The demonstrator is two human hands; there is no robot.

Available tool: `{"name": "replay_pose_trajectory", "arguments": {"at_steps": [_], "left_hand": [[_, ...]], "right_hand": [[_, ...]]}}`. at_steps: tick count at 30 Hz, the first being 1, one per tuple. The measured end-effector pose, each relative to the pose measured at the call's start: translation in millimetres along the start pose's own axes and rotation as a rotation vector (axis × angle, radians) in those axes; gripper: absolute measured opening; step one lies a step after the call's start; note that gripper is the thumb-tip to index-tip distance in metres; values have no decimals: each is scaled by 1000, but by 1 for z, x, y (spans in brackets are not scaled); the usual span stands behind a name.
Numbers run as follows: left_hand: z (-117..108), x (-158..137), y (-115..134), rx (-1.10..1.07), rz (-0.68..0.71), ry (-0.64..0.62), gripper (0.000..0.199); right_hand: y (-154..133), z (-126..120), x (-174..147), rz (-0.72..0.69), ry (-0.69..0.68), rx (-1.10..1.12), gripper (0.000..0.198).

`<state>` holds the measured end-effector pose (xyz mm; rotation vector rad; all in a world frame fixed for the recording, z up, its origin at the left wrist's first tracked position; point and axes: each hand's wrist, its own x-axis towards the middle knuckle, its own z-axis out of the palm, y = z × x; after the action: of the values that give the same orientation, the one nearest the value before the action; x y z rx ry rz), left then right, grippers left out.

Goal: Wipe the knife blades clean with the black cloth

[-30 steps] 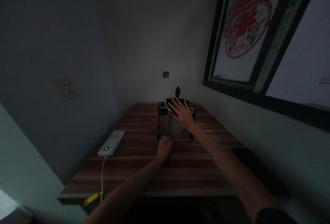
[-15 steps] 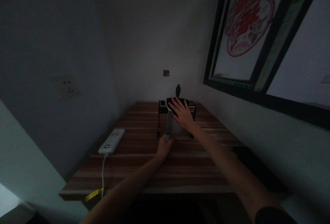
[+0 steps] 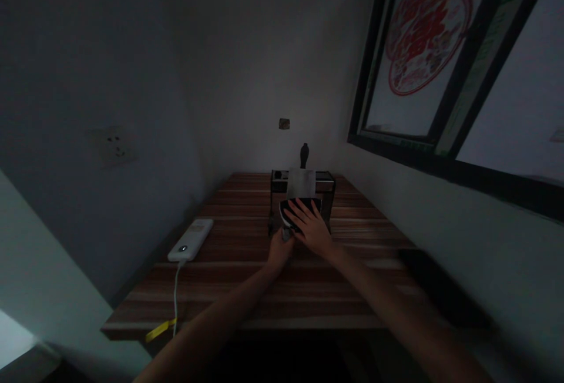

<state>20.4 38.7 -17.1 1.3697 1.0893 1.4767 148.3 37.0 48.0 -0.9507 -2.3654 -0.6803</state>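
Note:
A dark metal frame (image 3: pixel 328 192) stands on the table, with a pale grey strip (image 3: pixel 301 182) running down its near side. My right hand (image 3: pixel 314 233) holds a black oval block with a white rim (image 3: pixel 288 207) against the lower part of the strip. Its fingers are spread across the block's top, with the thumb at the lower edge. Low at the frame's left, my left hand (image 3: pixel 278 252) is closed on a small grey piece (image 3: pixel 286 234), whose kind I cannot make out. Behind the frame rises a dark rounded handle (image 3: pixel 304 154).
A white power bank (image 3: pixel 191 241) lies at the left of the wood-striped table (image 3: pixel 238 201), its white cable (image 3: pixel 175 295) running past a yellow strip (image 3: pixel 159 330) at the front edge. A dark flat object (image 3: pixel 440 283) lies at the right by the wall. A socket (image 3: pixel 115 147) is on the left wall.
My right hand has moved down towards me with the black block, uncovering the upper part of the grey strip. My left hand stays nearly in place.

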Motion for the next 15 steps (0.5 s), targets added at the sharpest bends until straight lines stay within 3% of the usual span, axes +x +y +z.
{"name": "replay_pose_trajectory", "arguments": {"at_steps": [7,15], "left_hand": [[-3,3,-7,-95,20,-55,40],[-4,3,-9,-89,77,-83,37]], "right_hand": [[-10,9,-23,-78,-40,53,59],[-19,9,-26,-33,-29,76,56]]}}
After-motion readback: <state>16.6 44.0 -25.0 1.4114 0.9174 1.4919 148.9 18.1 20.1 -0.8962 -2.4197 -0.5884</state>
